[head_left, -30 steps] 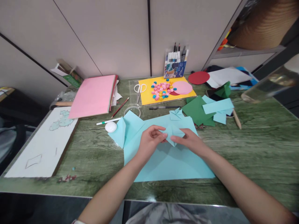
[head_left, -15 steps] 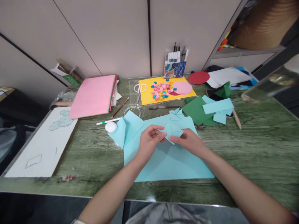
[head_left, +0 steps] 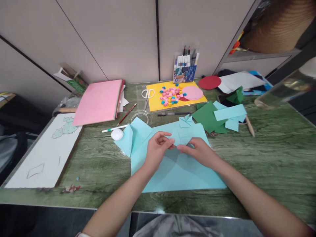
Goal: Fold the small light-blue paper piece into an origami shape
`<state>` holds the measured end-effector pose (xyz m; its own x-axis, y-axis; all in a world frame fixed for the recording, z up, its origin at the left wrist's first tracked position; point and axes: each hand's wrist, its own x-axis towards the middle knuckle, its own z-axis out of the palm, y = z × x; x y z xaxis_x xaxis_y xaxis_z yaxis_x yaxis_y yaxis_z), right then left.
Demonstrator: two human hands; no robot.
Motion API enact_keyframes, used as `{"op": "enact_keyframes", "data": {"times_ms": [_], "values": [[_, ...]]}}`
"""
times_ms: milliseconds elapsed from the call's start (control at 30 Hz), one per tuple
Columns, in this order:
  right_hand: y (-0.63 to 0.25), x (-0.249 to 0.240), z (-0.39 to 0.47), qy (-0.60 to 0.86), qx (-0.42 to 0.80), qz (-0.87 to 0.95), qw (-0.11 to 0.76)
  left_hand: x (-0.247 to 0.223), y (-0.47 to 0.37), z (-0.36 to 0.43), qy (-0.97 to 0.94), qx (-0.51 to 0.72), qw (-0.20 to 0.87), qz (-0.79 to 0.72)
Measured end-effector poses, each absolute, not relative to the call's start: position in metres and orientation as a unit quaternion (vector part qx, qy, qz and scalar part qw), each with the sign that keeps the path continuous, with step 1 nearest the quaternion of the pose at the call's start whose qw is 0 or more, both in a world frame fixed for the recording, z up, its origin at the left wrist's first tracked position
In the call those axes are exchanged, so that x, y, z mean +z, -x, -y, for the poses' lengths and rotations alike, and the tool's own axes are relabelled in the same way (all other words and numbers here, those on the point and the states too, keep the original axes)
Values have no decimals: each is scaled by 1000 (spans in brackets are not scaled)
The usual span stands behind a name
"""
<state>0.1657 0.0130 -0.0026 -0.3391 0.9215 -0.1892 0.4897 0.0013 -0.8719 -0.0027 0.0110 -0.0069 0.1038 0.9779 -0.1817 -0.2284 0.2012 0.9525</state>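
Observation:
Between my two hands is a small piece of folded light blue paper [head_left: 182, 135], held just above a large light blue sheet [head_left: 182, 174]. My left hand [head_left: 159, 146] pinches its left side between thumb and fingers. At the lower right edge, the thumb and fingers of my right hand [head_left: 197, 149] close on the same paper. Just behind it lies another small folded blue piece [head_left: 186, 120]. A larger creased blue sheet [head_left: 140, 133] rests over the big sheet's left corner, with a white egg-shaped object [head_left: 117, 134] on it.
White scissors [head_left: 148, 94] lie by a yellow sheet [head_left: 154, 105] bearing small coloured pieces. Green paper [head_left: 209, 117] and blue strips [head_left: 229, 113] are at right, near a clear bottle [head_left: 278, 93]. A pink folder [head_left: 98, 102] and a drawing board [head_left: 44, 154] are at left.
The folded paper has tilted and flattened between my hands. My right fingers have shifted slightly left along its lower edge, while my left hand stays nearly in place.

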Motion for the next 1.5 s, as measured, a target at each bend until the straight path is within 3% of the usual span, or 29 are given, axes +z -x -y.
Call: {"op": "enact_keyframes", "data": {"times_ms": [433, 667, 933, 1333, 1500], "values": [[-165, -6, -12, 538, 448, 659, 275, -7, 3, -11, -396, 491, 624, -462], [-171, -4, -16, 504, 549, 623, 239, -5, 3, -11, -384, 475, 648, -455], [-171, -1, -16, 462, 586, 591, 307, -7, 4, -14, -315, 465, 691, -455], [-170, -3, -13, 460, 358, 728, 361, -7, 4, -15, -283, 452, 712, -457], [-172, -1, -13, 450, 335, 744, 363, -9, 6, -16, -290, 457, 708, -454]]}}
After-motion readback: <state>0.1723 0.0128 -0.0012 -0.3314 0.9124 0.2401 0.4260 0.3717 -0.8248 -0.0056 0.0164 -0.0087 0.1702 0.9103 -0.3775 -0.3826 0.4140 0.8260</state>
